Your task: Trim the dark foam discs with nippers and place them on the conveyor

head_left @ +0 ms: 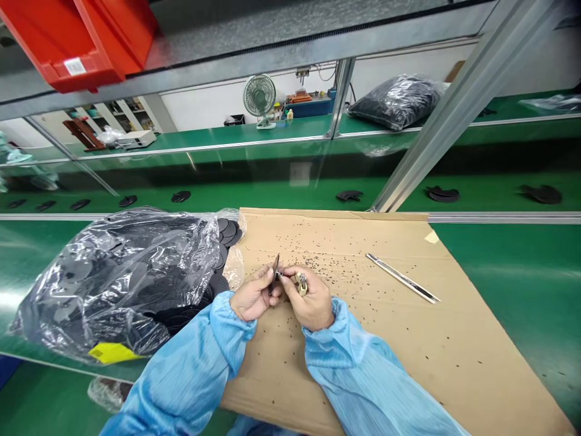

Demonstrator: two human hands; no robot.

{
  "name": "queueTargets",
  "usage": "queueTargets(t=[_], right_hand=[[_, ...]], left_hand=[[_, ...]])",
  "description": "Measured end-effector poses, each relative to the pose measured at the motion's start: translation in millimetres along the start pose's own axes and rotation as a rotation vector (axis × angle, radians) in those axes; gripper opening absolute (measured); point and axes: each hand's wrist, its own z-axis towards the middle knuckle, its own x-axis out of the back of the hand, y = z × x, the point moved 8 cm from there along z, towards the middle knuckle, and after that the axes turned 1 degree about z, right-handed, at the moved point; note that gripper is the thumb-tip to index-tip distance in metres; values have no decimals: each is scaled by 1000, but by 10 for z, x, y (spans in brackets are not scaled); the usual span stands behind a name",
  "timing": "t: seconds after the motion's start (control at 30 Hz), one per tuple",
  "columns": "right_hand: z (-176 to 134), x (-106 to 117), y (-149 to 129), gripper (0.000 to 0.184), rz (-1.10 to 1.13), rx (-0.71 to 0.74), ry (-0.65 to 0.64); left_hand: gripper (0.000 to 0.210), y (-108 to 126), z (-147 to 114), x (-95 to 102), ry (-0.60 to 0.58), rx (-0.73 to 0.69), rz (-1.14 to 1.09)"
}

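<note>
While both hands (254, 297) (314, 300) handle a piece (275, 266), cardboard (390, 321) (broad) extends rightward.

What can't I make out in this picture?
All in the head view:
Yellowish thing: mostly hidden by the right hand.
Dark piece: nearly edge-on, partly covered by the left hand.
Bag: deeper contents hidden by creased, shiny plastic.
Specks: too small to identify.
Red bin: cut off by the top edge.
Rightmost black part: blurred.
</note>
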Motion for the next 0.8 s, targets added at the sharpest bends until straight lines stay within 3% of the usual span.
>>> queueTargets(t=[0.23,0.33,0.43,0.57,0.7,0.8], right_hand=[[15,-28,-51,6,4,64,-20],[15,-23,68,7,30,-14,7],[34,59,235,16,82,-105,99],[71,176,410,21,118,-190,217],[89,161,433,20,124,-180,219],[83,140,425,18,124,-169,216]], left_hand=[[41,11,21,52,24,-37,20],[39,19,19,88,117,-92,40],[44,188,2,83,235,-193,109],[51,880,91,43,383,-475,380],[32,1840,317,-85,713,-851,1143],[37,2186,713,-258,824,-936,1608]])
